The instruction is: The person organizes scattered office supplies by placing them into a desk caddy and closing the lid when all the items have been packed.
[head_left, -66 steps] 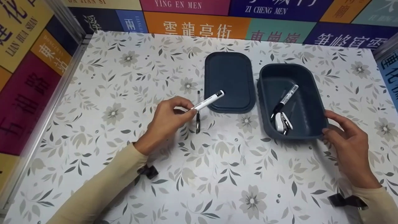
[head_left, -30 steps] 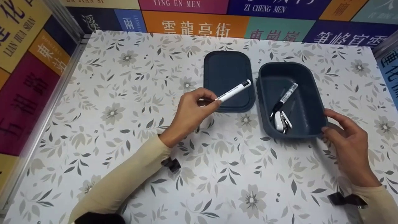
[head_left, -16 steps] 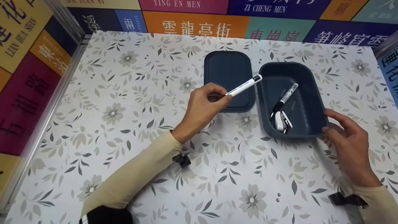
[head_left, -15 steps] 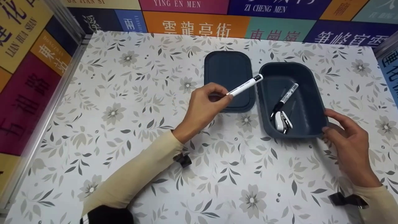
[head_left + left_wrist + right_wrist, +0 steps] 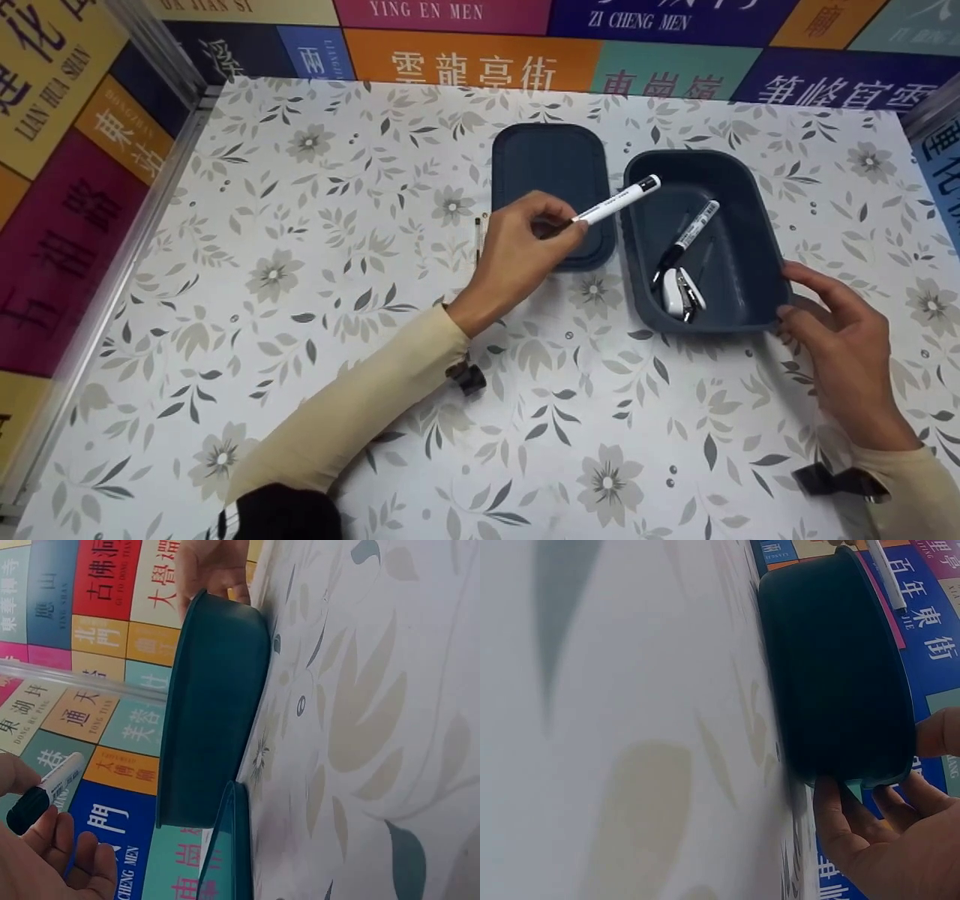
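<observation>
My left hand (image 5: 514, 255) pinches a white marker (image 5: 619, 201) between thumb and fingers, its far end over the left rim of a dark blue plastic box (image 5: 739, 247). In the left wrist view the marker's black cap (image 5: 28, 810) shows by the fingers. Inside the box lie another marker (image 5: 697, 225) with a black cap and a small white stapler (image 5: 675, 294). At the box's near right corner, my right hand (image 5: 847, 345) grips the wall; the right wrist view shows its fingers (image 5: 836, 821) along the outside and the thumb at the rim.
Left of the box lies its dark blue lid (image 5: 551, 161), partly covered by my left hand. A slim pen (image 5: 478, 236) rests on the flower-patterned table (image 5: 337, 255), mostly hidden behind that hand. Coloured panels with writing (image 5: 480, 64) stand along the table's back and sides.
My left hand has carried the white marker rightward from beside the slim pen, across the lid, to the box's left rim. The right hand and the box have stayed in place.
</observation>
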`<action>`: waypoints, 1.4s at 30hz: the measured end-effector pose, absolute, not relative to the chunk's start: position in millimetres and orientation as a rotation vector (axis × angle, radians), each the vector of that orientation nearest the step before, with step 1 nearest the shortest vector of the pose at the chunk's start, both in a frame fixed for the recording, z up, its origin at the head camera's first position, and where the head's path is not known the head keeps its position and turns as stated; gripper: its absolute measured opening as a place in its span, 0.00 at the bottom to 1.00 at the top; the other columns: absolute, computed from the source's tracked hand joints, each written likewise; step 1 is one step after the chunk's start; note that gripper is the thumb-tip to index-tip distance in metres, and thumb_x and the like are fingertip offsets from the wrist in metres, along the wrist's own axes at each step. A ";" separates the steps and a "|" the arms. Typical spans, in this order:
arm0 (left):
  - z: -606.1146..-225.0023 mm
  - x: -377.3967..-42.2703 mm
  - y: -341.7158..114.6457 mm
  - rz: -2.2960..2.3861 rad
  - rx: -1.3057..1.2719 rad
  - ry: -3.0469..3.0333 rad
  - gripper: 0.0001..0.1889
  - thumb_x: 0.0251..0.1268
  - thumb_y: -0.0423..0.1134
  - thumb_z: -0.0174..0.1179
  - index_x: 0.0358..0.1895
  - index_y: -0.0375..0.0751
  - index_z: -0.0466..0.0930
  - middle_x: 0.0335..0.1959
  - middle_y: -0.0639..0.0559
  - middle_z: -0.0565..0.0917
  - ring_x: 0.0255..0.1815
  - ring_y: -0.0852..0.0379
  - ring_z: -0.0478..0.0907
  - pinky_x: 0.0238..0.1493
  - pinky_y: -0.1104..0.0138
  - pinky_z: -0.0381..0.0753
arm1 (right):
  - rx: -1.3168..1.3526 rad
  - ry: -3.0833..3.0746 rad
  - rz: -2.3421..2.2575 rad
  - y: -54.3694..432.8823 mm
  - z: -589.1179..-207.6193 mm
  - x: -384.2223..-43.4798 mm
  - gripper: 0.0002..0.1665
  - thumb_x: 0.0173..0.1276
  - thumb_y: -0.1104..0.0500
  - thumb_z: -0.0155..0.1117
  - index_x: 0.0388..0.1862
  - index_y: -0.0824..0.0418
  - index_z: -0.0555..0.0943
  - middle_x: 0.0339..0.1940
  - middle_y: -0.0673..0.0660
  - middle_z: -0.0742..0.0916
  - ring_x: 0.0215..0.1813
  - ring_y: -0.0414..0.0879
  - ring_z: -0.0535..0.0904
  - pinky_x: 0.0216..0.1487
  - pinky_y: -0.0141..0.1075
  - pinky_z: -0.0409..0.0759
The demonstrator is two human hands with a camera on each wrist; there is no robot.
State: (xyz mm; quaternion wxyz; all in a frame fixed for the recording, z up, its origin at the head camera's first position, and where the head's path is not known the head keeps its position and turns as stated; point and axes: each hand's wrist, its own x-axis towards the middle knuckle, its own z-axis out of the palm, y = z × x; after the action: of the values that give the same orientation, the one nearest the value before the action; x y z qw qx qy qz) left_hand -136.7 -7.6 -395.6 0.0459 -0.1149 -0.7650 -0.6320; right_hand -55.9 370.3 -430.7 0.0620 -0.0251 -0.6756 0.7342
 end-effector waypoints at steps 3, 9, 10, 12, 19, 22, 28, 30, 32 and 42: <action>-397.9 -139.2 -1.3 -1.928 -0.356 -2.327 0.05 0.69 0.34 0.75 0.41 0.39 0.89 0.40 0.52 0.88 0.41 0.59 0.86 0.46 0.71 0.84 | -0.072 -2.049 2.217 370.6 -430.6 -55.8 0.30 0.75 0.80 0.63 0.75 0.76 0.76 0.74 0.63 0.83 0.59 0.47 0.90 0.46 0.27 0.87; -404.5 -145.2 12.9 -1.881 -0.369 -2.309 0.04 0.68 0.33 0.75 0.40 0.38 0.89 0.39 0.54 0.88 0.41 0.59 0.87 0.46 0.72 0.83 | -0.079 -2.017 2.238 370.0 -431.0 -56.7 0.30 0.74 0.81 0.62 0.75 0.76 0.76 0.74 0.63 0.83 0.60 0.48 0.90 0.49 0.28 0.87; -405.3 -145.9 15.1 -1.873 -0.373 -2.308 0.04 0.68 0.33 0.75 0.40 0.38 0.89 0.39 0.54 0.88 0.41 0.58 0.87 0.46 0.73 0.83 | -0.081 -2.012 2.239 369.8 -431.1 -56.9 0.31 0.74 0.82 0.62 0.75 0.77 0.76 0.73 0.63 0.83 0.60 0.48 0.90 0.49 0.28 0.87; -406.5 -146.7 19.7 -1.866 -0.379 -2.309 0.04 0.69 0.34 0.75 0.40 0.38 0.89 0.39 0.54 0.88 0.41 0.59 0.87 0.46 0.73 0.83 | -0.087 -2.005 2.238 369.6 -431.2 -57.2 0.31 0.74 0.82 0.61 0.75 0.77 0.76 0.73 0.62 0.84 0.59 0.48 0.90 0.47 0.28 0.87; -409.9 -148.1 39.1 -1.877 -0.396 -2.301 0.05 0.70 0.35 0.75 0.41 0.38 0.89 0.39 0.54 0.87 0.39 0.63 0.85 0.45 0.74 0.82 | -0.108 -1.981 2.244 369.7 -433.0 -57.5 0.31 0.73 0.84 0.60 0.74 0.76 0.77 0.71 0.61 0.85 0.58 0.47 0.90 0.46 0.28 0.86; -411.1 -148.3 48.4 -1.860 -0.392 -2.310 0.05 0.70 0.36 0.75 0.41 0.39 0.89 0.38 0.56 0.87 0.40 0.65 0.82 0.46 0.75 0.80 | -0.114 -1.980 2.243 369.7 -434.1 -57.9 0.31 0.72 0.84 0.60 0.74 0.76 0.78 0.71 0.60 0.86 0.57 0.47 0.90 0.45 0.28 0.86; -415.8 -149.9 66.8 -1.792 -0.391 -2.381 0.06 0.69 0.39 0.76 0.40 0.42 0.90 0.38 0.59 0.85 0.42 0.65 0.78 0.47 0.76 0.76 | -0.114 -1.977 2.247 369.5 -433.6 -58.8 0.31 0.72 0.84 0.60 0.73 0.76 0.78 0.70 0.61 0.86 0.57 0.47 0.91 0.44 0.29 0.87; -417.7 -151.1 72.3 -1.768 -0.399 -2.397 0.06 0.69 0.40 0.76 0.40 0.43 0.90 0.37 0.60 0.84 0.42 0.64 0.77 0.46 0.77 0.75 | -0.113 -1.980 2.250 369.5 -433.4 -59.0 0.31 0.72 0.84 0.60 0.74 0.76 0.78 0.71 0.61 0.86 0.58 0.47 0.90 0.45 0.29 0.87; -419.6 -152.8 77.3 -1.735 -0.407 -2.410 0.06 0.69 0.40 0.76 0.39 0.44 0.90 0.36 0.61 0.84 0.43 0.64 0.76 0.47 0.77 0.73 | -0.115 -1.987 2.248 369.5 -432.9 -59.1 0.31 0.72 0.84 0.60 0.74 0.76 0.78 0.71 0.61 0.85 0.59 0.47 0.90 0.46 0.28 0.87; -424.9 -163.8 98.1 -1.516 -0.365 -2.519 0.07 0.70 0.44 0.73 0.43 0.46 0.91 0.44 0.62 0.87 0.55 0.62 0.72 0.60 0.78 0.68 | -0.098 -2.030 2.184 368.1 -432.7 -57.5 0.30 0.74 0.81 0.61 0.74 0.76 0.78 0.73 0.63 0.83 0.60 0.47 0.90 0.49 0.27 0.87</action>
State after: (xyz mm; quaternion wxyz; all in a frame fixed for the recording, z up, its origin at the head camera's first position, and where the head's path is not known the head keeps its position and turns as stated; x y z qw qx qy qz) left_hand -163.8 98.1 -424.9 0.0895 -0.1229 -0.8469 -0.5096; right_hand -57.5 368.1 -432.7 0.0789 -0.0327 -0.6783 0.7298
